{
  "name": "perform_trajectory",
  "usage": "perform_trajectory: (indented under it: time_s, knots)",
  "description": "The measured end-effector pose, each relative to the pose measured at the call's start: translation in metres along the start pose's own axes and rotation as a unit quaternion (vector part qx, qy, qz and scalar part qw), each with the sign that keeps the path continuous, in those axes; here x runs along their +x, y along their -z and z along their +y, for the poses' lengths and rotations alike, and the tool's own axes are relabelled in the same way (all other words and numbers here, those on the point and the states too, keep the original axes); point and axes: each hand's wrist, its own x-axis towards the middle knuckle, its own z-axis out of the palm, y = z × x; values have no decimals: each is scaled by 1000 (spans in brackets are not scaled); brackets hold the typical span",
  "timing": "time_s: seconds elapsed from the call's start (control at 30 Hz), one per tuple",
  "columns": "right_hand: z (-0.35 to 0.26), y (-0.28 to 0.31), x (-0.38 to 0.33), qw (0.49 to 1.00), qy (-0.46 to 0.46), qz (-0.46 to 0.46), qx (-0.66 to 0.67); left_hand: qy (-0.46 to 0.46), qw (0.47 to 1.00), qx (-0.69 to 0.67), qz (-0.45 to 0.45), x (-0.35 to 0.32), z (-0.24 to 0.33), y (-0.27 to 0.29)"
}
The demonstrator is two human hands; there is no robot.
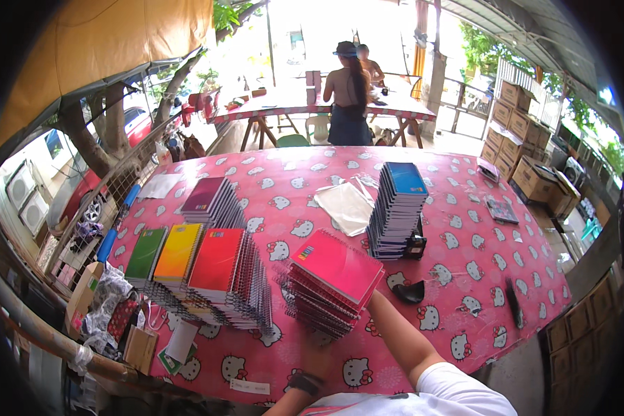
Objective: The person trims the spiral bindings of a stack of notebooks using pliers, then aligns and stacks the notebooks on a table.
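Observation:
A stack of pink spiral notebooks [340, 267] is between my hands at the front middle of the table, slightly askew. My left hand [319, 344] grips it low on the near side, its fingers mostly under the stack. On the right side my right hand [376, 305] holds the stack, fingers hidden behind the covers. Just left stand piles of red [217, 256], yellow [178, 251] and green notebooks [145, 253], side by side. Behind them rises a purple notebook pile [204, 195]. A tall blue notebook stack [397, 208] stands beyond my right hand.
Clear plastic sheets [344, 208] lie beside the blue stack. A black curved object [408, 292] and a dark strip [514, 303] lie on the pink patterned tablecloth [367, 371]. Boxes and plastic wrap [114, 298] crowd the left edge. Two people [348, 90] are at a far table.

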Motion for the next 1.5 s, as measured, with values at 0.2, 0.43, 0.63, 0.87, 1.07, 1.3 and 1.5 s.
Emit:
perform_trajectory:
  time_s: [0.2,0.43,0.63,0.87,1.07,1.3,1.5]
  knots:
    - [39,48,-87,978,101,149,-102,170,965,-123,155,81,30,58]
    - [96,0,-145,991,101,84,-5,188,982,-17,-31,77,-21,63]
    - [93,7,-111,994,96,46,29,244,970,-10,9,43,-37,54]
    - [48,25,-78,978,27,170,-115,307,931,-195,-42,-1,52,61]
    - [11,61,-143,814,157,74,-554,240,931,-259,-94,-15,41,62]
    - [23,70,-256,498,56,295,-813,66,962,-250,88,60,128,138]
    - [32,96,-259,614,89,275,-734,-75,990,109,53,121,177,180]
